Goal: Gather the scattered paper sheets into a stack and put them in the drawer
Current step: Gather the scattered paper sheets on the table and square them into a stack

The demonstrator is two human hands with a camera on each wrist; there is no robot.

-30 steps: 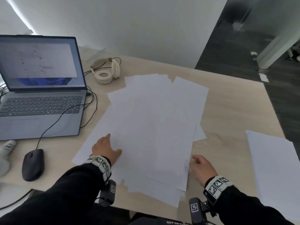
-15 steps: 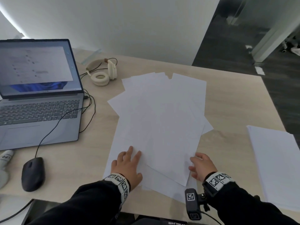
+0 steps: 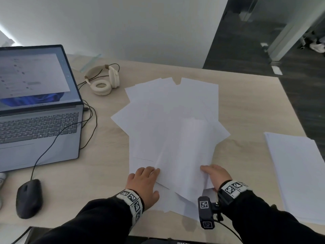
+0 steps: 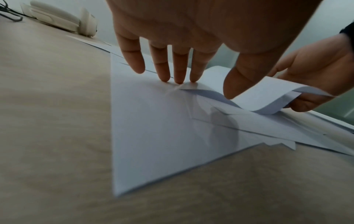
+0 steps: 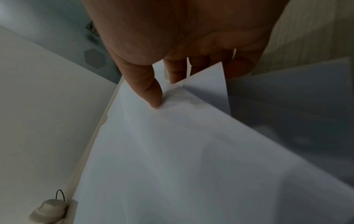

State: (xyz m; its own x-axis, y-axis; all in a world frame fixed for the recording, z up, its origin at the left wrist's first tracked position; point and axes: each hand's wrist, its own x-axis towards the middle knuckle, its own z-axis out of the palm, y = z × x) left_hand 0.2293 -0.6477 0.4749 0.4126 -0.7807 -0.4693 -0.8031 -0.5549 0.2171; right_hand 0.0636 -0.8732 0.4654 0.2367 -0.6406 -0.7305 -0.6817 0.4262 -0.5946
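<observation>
Gathering loose sheets on the table

Our left hand [image 3: 143, 184] presses straight fingers on the paper sheets [image 3: 173, 124] right of the laptop [image 3: 37, 110]; our right hand [image 3: 215, 176] pinches several lifted sheets' edge.

Two hands are seen, left hand [image 3: 143, 184] and right hand [image 3: 215, 176]. One laptop [image 3: 37, 110], one mouse [image 3: 29, 198], one pair of headphones [image 3: 103, 80]; overlapping paper sheets [image 3: 172, 120] cannot be counted.
</observation>
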